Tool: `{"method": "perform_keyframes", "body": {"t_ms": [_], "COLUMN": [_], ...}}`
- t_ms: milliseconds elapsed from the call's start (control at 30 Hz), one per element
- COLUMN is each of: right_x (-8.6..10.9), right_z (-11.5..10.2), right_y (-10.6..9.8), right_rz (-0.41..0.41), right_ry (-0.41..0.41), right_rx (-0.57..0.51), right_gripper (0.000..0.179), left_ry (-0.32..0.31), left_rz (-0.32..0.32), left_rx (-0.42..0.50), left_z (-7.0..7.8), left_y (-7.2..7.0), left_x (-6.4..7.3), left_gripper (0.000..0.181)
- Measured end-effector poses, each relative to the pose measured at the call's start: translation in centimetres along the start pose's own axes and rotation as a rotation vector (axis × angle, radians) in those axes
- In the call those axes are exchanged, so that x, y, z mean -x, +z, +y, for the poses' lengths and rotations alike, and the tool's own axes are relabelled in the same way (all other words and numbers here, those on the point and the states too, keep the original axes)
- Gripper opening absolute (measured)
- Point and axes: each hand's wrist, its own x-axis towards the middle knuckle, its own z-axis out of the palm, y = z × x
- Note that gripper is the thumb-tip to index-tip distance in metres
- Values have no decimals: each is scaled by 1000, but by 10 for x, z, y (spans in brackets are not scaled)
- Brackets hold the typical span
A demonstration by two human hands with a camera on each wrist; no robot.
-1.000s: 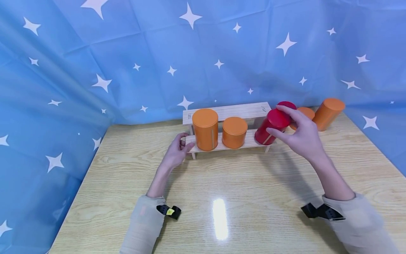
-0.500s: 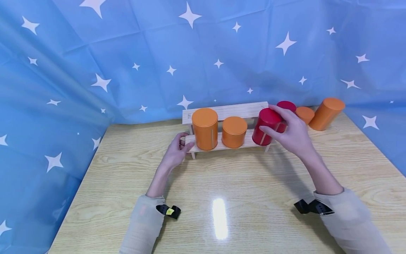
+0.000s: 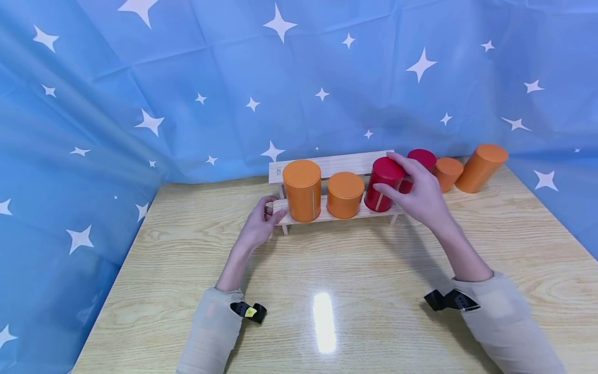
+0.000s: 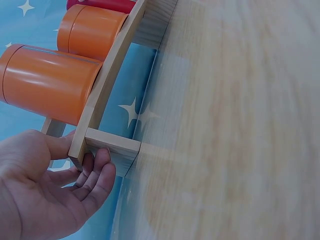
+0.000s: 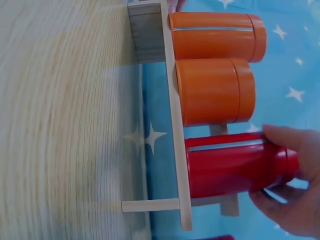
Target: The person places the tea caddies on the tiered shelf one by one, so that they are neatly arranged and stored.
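My right hand (image 3: 422, 200) holds a tall red canister (image 3: 380, 192) near its lid, between thumb and fingers. In the right wrist view the canister's base (image 5: 195, 175) meets the lower tier of a two-tier wooden rack (image 3: 357, 162). To its left on that tier stand a short orange canister (image 3: 344, 196) and a taller orange canister (image 3: 302, 192), with a narrow gap between the red one and the short one. At the rack's left end my left hand (image 3: 257, 223) grips the lower tier, its thumb near the top face and its fingers curled beneath the board (image 4: 92, 112).
Right of the rack, a second red canister (image 3: 422, 156), a smaller orange canister (image 3: 447, 171) and a tall orange canister (image 3: 481, 169) stand on the wood-grain table (image 3: 374, 301). A blue star-patterned cloth (image 3: 327, 67) hangs behind and along the left side.
My right hand has moved the tall red canister left along the lower tier, closer to the short orange one. It leans less than before. My left hand stays at the rack's end.
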Motion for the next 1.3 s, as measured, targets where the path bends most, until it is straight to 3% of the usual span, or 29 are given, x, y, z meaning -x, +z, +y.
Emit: {"method": "perform_keyframes", "body": {"t_ms": [367, 500, 767, 1300], "right_x": [2, 2, 4, 6], "right_z": [2, 1, 8, 38], "right_y": [-2, -7, -21, -61], "right_rz": [-11, 17, 100, 182], "right_ry": [28, 2, -46, 13], "right_rx": [-27, -65, -85, -51], "right_gripper": [78, 74, 65, 55], "left_ry": [3, 7, 8, 7], "left_rz": [-2, -11, -5, -3], "left_rx": [1, 27, 26, -6], "left_z": [-2, -2, -1, -4], "left_y": [0, 1, 1, 0], "left_x": [-1, -1, -1, -2], "left_gripper": [49, 49, 48, 51]}}
